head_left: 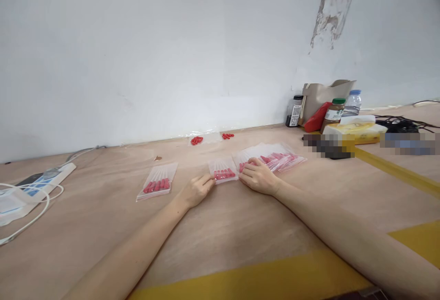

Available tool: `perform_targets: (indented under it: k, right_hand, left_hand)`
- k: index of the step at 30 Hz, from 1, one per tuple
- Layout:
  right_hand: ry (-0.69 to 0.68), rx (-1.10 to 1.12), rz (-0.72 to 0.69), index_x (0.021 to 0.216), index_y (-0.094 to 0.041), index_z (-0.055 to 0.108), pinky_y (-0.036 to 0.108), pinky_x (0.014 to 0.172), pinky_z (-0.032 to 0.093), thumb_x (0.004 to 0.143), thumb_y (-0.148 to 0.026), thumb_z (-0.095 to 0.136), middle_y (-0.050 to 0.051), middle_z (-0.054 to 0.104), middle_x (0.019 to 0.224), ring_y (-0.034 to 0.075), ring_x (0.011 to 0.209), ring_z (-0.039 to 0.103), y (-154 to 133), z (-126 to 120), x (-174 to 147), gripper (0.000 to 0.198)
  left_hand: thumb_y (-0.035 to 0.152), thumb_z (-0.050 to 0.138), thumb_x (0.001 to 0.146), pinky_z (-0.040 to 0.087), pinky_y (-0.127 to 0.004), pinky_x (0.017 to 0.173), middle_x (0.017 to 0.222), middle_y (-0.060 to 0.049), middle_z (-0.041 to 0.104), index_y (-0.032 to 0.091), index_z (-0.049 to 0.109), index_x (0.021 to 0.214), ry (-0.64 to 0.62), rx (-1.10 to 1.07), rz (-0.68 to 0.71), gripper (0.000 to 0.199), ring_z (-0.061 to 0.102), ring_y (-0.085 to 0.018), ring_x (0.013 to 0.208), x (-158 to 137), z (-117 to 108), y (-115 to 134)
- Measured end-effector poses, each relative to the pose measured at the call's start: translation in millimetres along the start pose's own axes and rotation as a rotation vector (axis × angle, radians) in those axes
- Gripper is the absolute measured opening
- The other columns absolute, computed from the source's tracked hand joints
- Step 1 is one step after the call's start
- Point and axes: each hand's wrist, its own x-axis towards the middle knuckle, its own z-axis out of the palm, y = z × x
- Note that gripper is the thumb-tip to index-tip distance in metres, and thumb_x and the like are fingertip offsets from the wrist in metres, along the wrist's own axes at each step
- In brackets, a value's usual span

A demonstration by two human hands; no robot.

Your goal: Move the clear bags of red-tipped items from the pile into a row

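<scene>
A small clear zip bag [223, 162] with a row of short red cylindrical pieces lies flat on the table. My left hand [197, 190] pinches its lower left corner with closed fingers. Just right of it, my right hand [257, 178] curls over another zip bag [245, 155] of red pieces, its fingers closed on the bag's lower part and hiding some contents. Beyond that hand, several filled bags [283, 158] overlap in a fanned row. To the left lies a separate filled zip bag [158, 180]. Two small piles of loose red pieces [197, 140] sit near the wall.
A power strip [65, 171] with white cables lies at the left. Against the wall at the right stand a beige bag [319, 98], a green-capped jar [333, 115], a water bottle [353, 103] and a tissue pack [357, 131]. Yellow tape [240, 279] runs along the table's front.
</scene>
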Motion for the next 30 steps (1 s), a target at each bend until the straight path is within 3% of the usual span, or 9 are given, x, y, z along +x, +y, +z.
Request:
perform_targets:
  k: [8,12,18,30]
  right_hand:
    - [0.011,-0.018,0.047,0.063,-0.016,0.052,0.030,0.070,0.026,0.082,-0.014,0.040,-0.001,0.050,0.061,0.010,0.065,0.038,-7.9,1.2,8.7,0.022]
    - [0.059,0.003,-0.012,0.070,-0.016,0.055,0.031,0.070,0.027,0.082,-0.014,0.040,0.000,0.053,0.067,0.011,0.068,0.039,-23.3,8.1,29.6,0.019]
    - [0.101,0.014,-0.084,0.063,-0.016,0.054,0.031,0.068,0.027,0.082,-0.012,0.039,0.001,0.054,0.068,0.011,0.066,0.039,-33.2,22.7,53.2,0.024]
    - [0.141,-0.066,-0.178,0.065,-0.015,0.052,0.032,0.071,0.028,0.083,-0.012,0.035,0.000,0.050,0.062,0.011,0.065,0.039,-24.2,12.2,44.0,0.025]
  left_hand:
    - [0.013,0.035,0.086,0.044,-0.020,0.055,0.074,-0.003,0.060,0.014,0.055,0.077,-0.047,-0.025,-0.052,0.022,0.057,-0.011,0.064,-0.2,3.9,-0.2]
    - [0.015,0.035,0.086,0.045,-0.021,0.056,0.076,-0.004,0.060,0.014,0.056,0.079,-0.056,-0.040,-0.068,0.022,0.058,-0.011,0.065,-0.4,4.9,0.6]
    - [0.013,0.035,0.086,0.046,-0.021,0.059,0.087,-0.006,0.062,0.012,0.055,0.088,-0.019,-0.024,-0.040,0.020,0.058,-0.012,0.072,-0.9,2.7,0.2]
    - [0.014,0.037,0.085,0.043,-0.020,0.053,0.071,-0.004,0.058,0.014,0.056,0.076,-0.008,0.025,-0.092,0.020,0.055,-0.010,0.060,-4.4,0.5,0.5]
